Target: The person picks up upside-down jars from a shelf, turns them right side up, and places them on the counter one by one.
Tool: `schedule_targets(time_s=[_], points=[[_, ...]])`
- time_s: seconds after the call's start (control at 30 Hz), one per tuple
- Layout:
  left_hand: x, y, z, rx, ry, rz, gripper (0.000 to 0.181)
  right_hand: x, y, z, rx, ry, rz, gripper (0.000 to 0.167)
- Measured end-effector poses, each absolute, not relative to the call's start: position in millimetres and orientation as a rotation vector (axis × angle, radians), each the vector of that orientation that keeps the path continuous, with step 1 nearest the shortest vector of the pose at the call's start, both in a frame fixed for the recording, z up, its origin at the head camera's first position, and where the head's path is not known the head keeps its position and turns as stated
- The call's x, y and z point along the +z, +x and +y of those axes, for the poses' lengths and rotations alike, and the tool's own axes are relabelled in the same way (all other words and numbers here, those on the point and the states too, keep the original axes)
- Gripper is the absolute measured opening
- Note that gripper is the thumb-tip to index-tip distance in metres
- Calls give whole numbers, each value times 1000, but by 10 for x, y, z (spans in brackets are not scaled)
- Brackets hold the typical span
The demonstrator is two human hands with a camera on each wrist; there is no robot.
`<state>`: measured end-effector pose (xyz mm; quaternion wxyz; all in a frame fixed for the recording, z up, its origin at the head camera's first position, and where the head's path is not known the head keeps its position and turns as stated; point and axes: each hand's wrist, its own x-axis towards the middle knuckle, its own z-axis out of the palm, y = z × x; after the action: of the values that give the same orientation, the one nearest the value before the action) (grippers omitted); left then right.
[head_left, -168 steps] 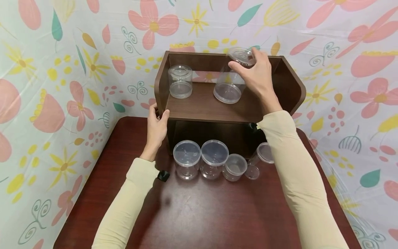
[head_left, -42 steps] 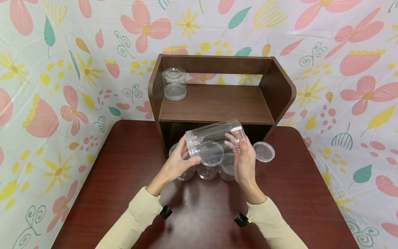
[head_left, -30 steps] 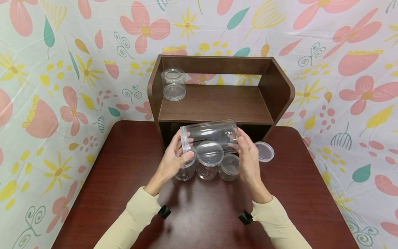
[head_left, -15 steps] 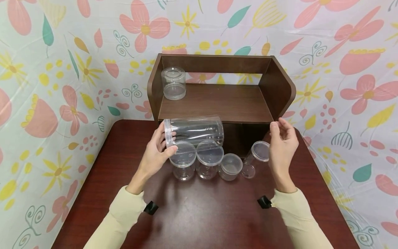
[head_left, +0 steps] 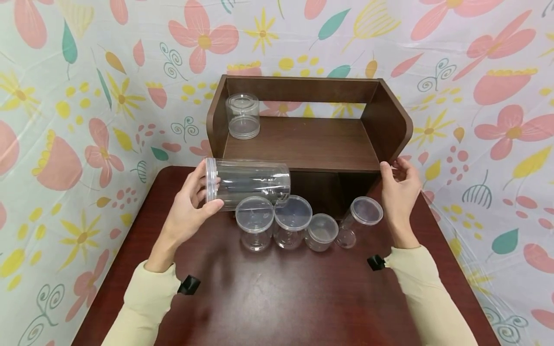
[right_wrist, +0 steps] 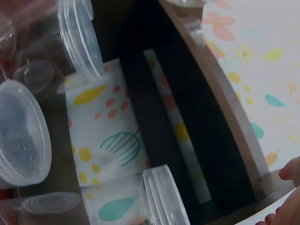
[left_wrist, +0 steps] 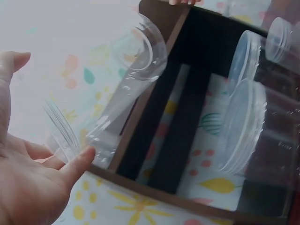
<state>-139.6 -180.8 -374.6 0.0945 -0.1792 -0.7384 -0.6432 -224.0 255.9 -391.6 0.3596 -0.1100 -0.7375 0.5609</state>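
My left hand (head_left: 183, 206) grips a large clear plastic jar (head_left: 255, 185) by its ridged end. The jar lies sideways in the air before the lower opening of a dark brown two-tier shelf (head_left: 298, 142). In the left wrist view the fingers curl around this ridged end (left_wrist: 63, 129). My right hand (head_left: 400, 194) holds the front edge of the shelf's right side panel, thumb in front and fingers at the outer side. Four-finger detail there is partly hidden. In the right wrist view only fingertips (right_wrist: 290, 171) show beside the panel.
Two wide lidded jars (head_left: 255, 216) (head_left: 293, 214), a short jar (head_left: 322, 230) and a slim jar (head_left: 365, 211) stand in a row before the shelf on the reddish-brown table (head_left: 277, 298). Another clear jar (head_left: 243, 117) stands at the upper tier's left. Patterned cloth (head_left: 130, 72) hangs behind.
The large jar came down from the upper tier and was held sideways in both hands. My right hand then let go and moved right to the shelf's side; the left carried the jar left.
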Motion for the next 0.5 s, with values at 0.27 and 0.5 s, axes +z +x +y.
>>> schedule_targets(time_s=[0.27, 0.5], points=[[-3619, -1349, -1979, -1772, -495, -2289, 90, -3967, -2376, 2636, 1289, -251, -2036, 30], [-3491, -1310, -2093, -1692, -442, -2374, 90, -3960, -2403, 2638, 1233, -244, -2076, 30]])
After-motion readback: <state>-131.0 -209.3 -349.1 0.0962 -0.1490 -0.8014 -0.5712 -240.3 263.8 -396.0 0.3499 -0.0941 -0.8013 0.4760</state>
